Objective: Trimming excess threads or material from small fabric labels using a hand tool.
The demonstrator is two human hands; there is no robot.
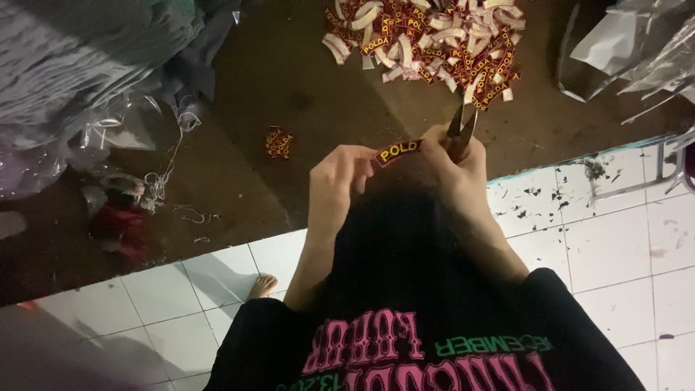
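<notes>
Pinching a small red woven label (397, 151) taut, the left hand (335, 181) keeps its edge presented to the scissors (461, 129) gripped in the right hand (456, 163); just beyond the label, a heap of labels (427, 43) is seen; one stray bundle (279, 142) lies left of it.

A label strip (397, 151) spans between both hands. The label heap (434, 43) lies beyond them on the mat (289, 80). A small label bundle (279, 142) lies left.
</notes>
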